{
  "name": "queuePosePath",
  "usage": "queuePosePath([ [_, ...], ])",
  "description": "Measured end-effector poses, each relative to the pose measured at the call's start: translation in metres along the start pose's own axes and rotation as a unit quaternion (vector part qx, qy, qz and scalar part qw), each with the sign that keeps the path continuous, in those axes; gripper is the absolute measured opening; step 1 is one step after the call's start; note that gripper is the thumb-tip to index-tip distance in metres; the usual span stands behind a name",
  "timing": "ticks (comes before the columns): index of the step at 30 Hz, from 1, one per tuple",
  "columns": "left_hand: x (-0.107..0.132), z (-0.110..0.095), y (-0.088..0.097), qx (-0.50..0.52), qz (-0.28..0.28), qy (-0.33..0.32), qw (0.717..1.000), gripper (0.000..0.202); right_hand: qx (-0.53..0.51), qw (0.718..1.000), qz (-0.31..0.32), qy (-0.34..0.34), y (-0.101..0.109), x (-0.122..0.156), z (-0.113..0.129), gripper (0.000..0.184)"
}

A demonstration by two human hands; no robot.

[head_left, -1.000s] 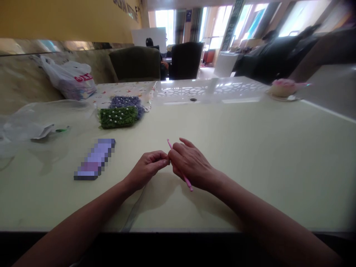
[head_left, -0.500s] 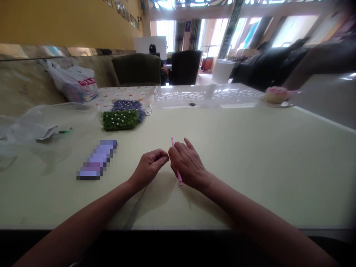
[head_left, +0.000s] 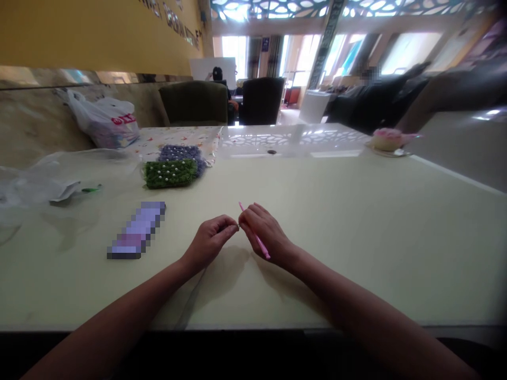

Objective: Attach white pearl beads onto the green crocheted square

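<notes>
My right hand [head_left: 264,232] is closed around a thin pink crochet hook [head_left: 262,247], whose tip pokes out above the fingers and whose tail shows below the palm. My left hand [head_left: 209,241] is pinched shut, its fingertips touching those of the right hand. A pale, thin ribbon or thread [head_left: 193,301] runs from the left hand down to the table's near edge. Both hands hover over the pale yellow table [head_left: 356,221].
A blurred purple flat object [head_left: 137,230] lies left of my hands. Green [head_left: 170,173] and purple [head_left: 180,152] beaded crochet pieces sit further back. Plastic bags [head_left: 105,124] lie at the left. A pink item on a saucer [head_left: 388,140] stands at the far right. Armchairs stand beyond.
The hook has tilted back and forth in my right hand, and the right fingers have curled in more. The view has shifted slightly. The hands stay together.
</notes>
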State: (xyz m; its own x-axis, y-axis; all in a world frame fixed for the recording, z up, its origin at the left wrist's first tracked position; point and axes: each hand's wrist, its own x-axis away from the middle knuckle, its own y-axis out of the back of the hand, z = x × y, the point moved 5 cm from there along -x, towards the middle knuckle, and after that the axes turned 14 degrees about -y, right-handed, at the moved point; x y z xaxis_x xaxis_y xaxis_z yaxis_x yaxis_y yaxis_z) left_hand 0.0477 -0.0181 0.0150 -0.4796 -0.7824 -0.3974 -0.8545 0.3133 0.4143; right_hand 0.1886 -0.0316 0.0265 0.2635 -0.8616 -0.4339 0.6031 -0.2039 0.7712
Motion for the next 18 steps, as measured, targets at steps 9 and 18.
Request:
queuePosePath([
  [9, 0.003, -0.001, -0.002, -0.059, -0.004, -0.043, 0.997, 0.024, 0.113, 0.993, -0.017, 0.009, -0.007, 0.002, 0.006, 0.014],
  [18, 0.006, -0.018, -0.002, -0.128, -0.024, -0.102, 0.986, 0.023, 0.195, 0.978, -0.064, -0.036, -0.009, 0.007, 0.019, 0.020],
])
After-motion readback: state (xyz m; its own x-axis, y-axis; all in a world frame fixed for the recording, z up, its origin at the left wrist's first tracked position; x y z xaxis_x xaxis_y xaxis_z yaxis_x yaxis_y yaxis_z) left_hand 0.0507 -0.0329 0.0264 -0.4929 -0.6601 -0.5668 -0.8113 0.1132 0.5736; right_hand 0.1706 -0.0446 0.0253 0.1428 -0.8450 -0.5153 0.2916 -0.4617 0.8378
